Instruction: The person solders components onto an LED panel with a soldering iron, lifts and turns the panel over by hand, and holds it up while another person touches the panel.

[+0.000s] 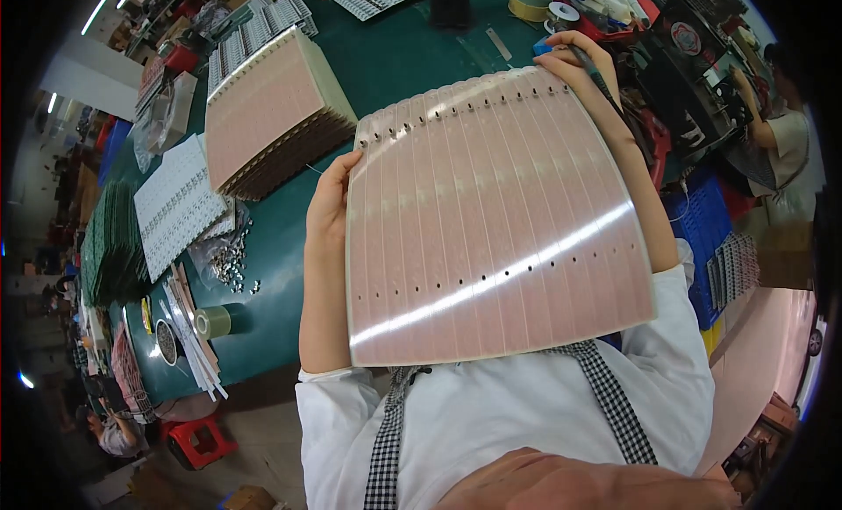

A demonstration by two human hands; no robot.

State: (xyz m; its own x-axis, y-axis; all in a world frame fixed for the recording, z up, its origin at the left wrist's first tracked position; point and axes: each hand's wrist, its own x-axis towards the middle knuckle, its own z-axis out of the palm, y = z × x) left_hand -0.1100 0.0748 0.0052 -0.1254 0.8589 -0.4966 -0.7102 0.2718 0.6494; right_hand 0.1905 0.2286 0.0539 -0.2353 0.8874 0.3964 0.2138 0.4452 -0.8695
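Note:
A large pinkish, glossy circuit-board panel (pixel 500 203) is tilted up in front of my chest. It is divided into narrow strips, with a row of small dark parts along its far edge and small dark holes nearer me. My left hand (pixel 333 194) grips its left edge, thumb on the face and the other fingers hidden behind. At the far right corner, my right hand (pixel 589 64) grips the panel with bent fingers. A slim dark pen-shaped tool (pixel 598 78) also sits in that hand, its tip not clearly visible.
Left on the green table (pixel 281 238) stands a tall stack of similar panels (pixel 263 115). Near it lie white boards (pixel 180 203), loose small metal parts (pixel 230 263) and a tape roll (pixel 213 322). Black equipment (pixel 693 71) stands right; another person (pixel 781 142) sits beyond.

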